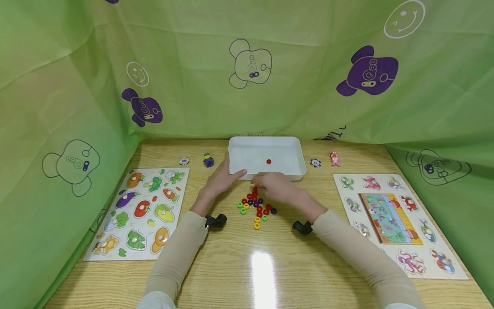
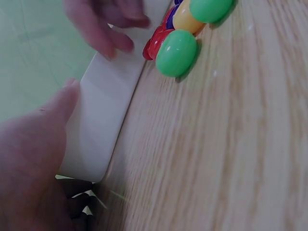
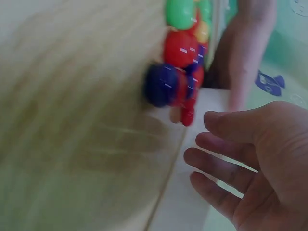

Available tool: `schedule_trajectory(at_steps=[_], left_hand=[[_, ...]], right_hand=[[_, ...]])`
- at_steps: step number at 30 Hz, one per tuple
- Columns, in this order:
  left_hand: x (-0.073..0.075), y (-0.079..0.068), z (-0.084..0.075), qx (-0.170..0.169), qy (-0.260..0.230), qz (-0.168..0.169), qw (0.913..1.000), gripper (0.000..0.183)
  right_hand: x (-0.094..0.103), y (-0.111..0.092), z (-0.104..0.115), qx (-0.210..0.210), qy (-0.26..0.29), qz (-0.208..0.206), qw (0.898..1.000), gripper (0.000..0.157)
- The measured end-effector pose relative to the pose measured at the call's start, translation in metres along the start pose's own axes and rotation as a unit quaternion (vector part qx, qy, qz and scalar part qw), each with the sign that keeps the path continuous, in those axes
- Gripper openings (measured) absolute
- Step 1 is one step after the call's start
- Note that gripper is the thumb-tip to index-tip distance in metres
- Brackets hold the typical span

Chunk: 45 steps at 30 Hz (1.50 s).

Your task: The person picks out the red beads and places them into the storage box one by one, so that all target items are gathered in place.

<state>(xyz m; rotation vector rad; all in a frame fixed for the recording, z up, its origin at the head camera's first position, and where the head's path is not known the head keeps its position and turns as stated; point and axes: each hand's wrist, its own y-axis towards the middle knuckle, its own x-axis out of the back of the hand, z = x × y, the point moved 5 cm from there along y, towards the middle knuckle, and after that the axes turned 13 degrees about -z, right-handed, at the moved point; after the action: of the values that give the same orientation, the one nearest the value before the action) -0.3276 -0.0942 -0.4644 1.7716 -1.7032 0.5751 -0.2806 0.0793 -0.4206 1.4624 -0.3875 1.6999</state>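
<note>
A white tray (image 1: 266, 148) stands at the back centre with one red bead (image 1: 269, 162) in it. My left hand (image 1: 221, 178) holds its near left corner, the thumb at the front wall and the fingers along the left side. Just in front of the tray's near edge, my right hand (image 1: 278, 187) is over the table with fingers loosely bent; in the right wrist view nothing is between them. Below it lies a loose cluster of ring-shaped beads: red beads (image 1: 260, 209), dark blue beads (image 1: 273, 211), green beads (image 1: 240, 205) and yellow beads (image 1: 257, 226).
A vegetable puzzle board (image 1: 144, 229) lies at left, a sea-animal puzzle board (image 1: 386, 182) at right. Beside the tray are two poker chips (image 1: 184, 161), a blue-and-yellow figure (image 1: 208, 161) and a pink figure (image 1: 334, 159). Green cloth (image 1: 193, 111) encloses the wooden table.
</note>
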Motion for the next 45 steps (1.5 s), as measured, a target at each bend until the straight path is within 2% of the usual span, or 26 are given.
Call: schedule_trajectory(at_steps=[4, 8, 13, 17, 23, 27, 34, 38, 45], left_hand=[[-0.001, 0.001, 0.000, -0.004, 0.007, -0.001, 1.0000, 0.102], [0.000, 0.002, 0.001, -0.006, 0.012, -0.006, 0.9999, 0.101], [0.000, 0.003, 0.002, -0.007, 0.015, -0.007, 0.9998, 0.101], [0.000, 0.002, 0.002, -0.004, 0.023, -0.006, 0.9997, 0.103], [0.000, 0.002, 0.002, 0.002, 0.023, -0.009, 0.9997, 0.105], [-0.001, 0.002, 0.002, 0.001, 0.014, -0.008, 0.9999, 0.104], [-0.001, 0.002, 0.003, 0.003, 0.014, -0.006, 0.9999, 0.101], [-0.001, 0.001, 0.003, 0.004, 0.020, -0.005, 0.9998, 0.101], [-0.001, 0.002, 0.001, 0.003, 0.017, -0.004, 0.9998, 0.100]], right_hand=[[-0.011, -0.001, 0.001, 0.022, -0.020, 0.013, 0.999, 0.020], [-0.015, 0.000, 0.003, 0.038, -0.034, 0.002, 0.999, 0.014], [-0.013, 0.001, 0.003, 0.030, -0.033, 0.003, 0.999, 0.013], [-0.004, 0.002, 0.000, 0.011, -0.029, -0.004, 1.000, 0.015], [0.018, 0.006, -0.007, -0.006, -0.023, -0.043, 0.999, 0.018], [0.027, 0.011, -0.019, -0.038, -0.002, -0.066, 0.997, 0.015], [0.027, 0.019, -0.058, -0.129, 0.017, -0.092, 0.987, 0.019], [0.021, 0.021, -0.076, -0.161, 0.007, -0.085, 0.983, 0.020], [0.011, 0.023, -0.094, -0.187, -0.025, -0.051, 0.981, 0.023]])
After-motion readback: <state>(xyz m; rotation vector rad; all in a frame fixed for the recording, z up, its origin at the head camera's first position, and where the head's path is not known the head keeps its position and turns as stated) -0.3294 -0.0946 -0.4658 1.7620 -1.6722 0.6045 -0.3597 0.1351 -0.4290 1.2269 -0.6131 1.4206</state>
